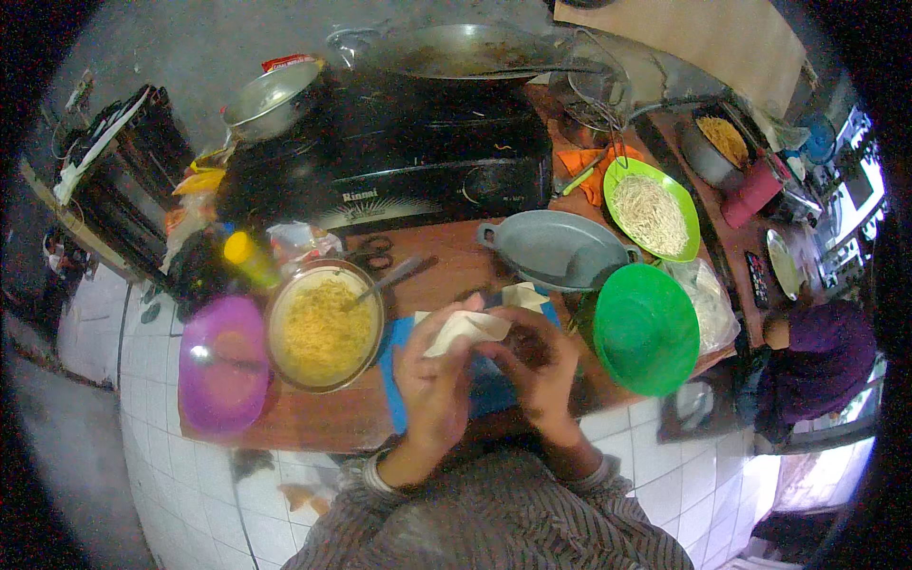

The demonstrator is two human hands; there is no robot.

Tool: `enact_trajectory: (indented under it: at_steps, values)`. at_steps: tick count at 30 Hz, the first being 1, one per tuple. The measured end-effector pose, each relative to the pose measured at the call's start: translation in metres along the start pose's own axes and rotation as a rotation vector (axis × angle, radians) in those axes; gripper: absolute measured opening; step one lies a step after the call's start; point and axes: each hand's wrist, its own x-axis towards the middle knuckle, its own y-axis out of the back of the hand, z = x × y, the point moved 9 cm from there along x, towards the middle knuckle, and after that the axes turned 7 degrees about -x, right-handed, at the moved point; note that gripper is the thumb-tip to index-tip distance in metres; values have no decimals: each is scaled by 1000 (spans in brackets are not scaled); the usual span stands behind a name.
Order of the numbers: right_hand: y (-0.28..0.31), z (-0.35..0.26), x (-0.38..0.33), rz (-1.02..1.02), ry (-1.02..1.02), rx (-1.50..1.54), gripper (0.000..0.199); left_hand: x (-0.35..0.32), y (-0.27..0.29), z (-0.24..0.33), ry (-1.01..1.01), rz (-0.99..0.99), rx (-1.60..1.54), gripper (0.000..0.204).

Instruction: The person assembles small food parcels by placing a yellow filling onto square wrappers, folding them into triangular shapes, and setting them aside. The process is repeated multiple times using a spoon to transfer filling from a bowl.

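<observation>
Both my hands are raised in front of my body, over a blue board (399, 375) at the table's near edge. My left hand (432, 380) and my right hand (540, 366) pinch a pale, thin wrapper sheet (465, 330) that looks folded. Whether anything lies inside it, I cannot make out. Just beyond my right hand lies another pale sheet (524, 295). Left of my hands stands a bowl of yellow shredded filling (328, 332) with a spoon (391, 281) in it. A green bowl (646, 328) is on my right.
A purple bowl (224, 366) stands at the left edge, beside a yellow-capped bottle (245, 252). Scissors (375, 252) lie near the black stove (380, 176). Beyond my hands are a grey oval pan (560, 249) and a lime plate of pale strips (650, 215). Another person (817, 356) sits at right.
</observation>
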Motion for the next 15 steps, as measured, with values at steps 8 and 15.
enact_trajectory:
  at_steps: [8, 15]
  values:
    - [1, 7, -2, 11, -64, 224, 27, -9, 5, 2, -9, -10, 201, 55]
    - [0, 7, -4, 10, 34, 361, 26, -13, -5, 6, -56, -96, 8, 59]
